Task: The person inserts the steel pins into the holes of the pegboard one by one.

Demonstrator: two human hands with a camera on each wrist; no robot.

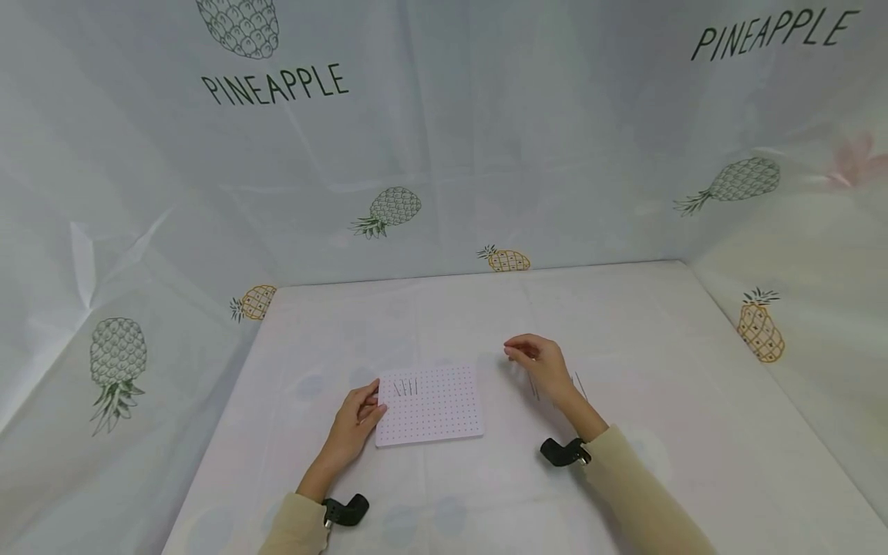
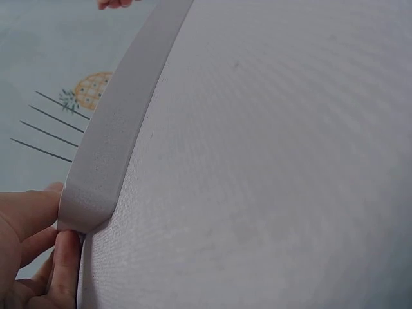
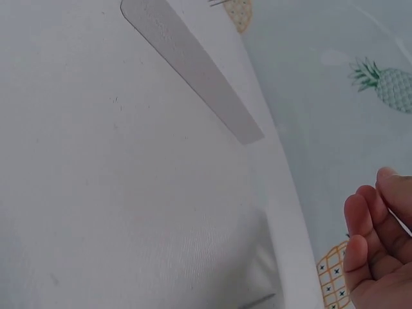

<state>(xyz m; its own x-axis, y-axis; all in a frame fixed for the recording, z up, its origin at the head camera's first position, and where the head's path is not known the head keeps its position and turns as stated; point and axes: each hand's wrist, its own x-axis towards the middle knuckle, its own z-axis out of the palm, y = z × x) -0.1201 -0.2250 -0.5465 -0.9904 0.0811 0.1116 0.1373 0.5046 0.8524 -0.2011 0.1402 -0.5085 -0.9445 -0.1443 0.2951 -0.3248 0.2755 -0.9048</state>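
My left hand [image 1: 351,424] grips the left edge of a white pegboard [image 1: 430,420] marked with rows of small dots. In the left wrist view, fingers [image 2: 65,264] lie against the board's corner [image 2: 96,199]. Several thin dark pins [image 1: 406,387] stand in the board's upper left part; from the left wrist they show as pins [image 2: 48,150] jutting past its side. My right hand [image 1: 544,366] is raised over the table right of the board, thumb and forefinger tips together. I cannot tell whether this right hand [image 3: 386,244] pinches a pin.
More thin pins [image 1: 580,385] lie on the table beneath and beside the right forearm. A pale cloth covers the table [image 1: 333,324]. Behind it and at both sides hangs a sheet [image 1: 444,154] with printed pineapples. Each wrist carries a black camera [image 1: 562,452].
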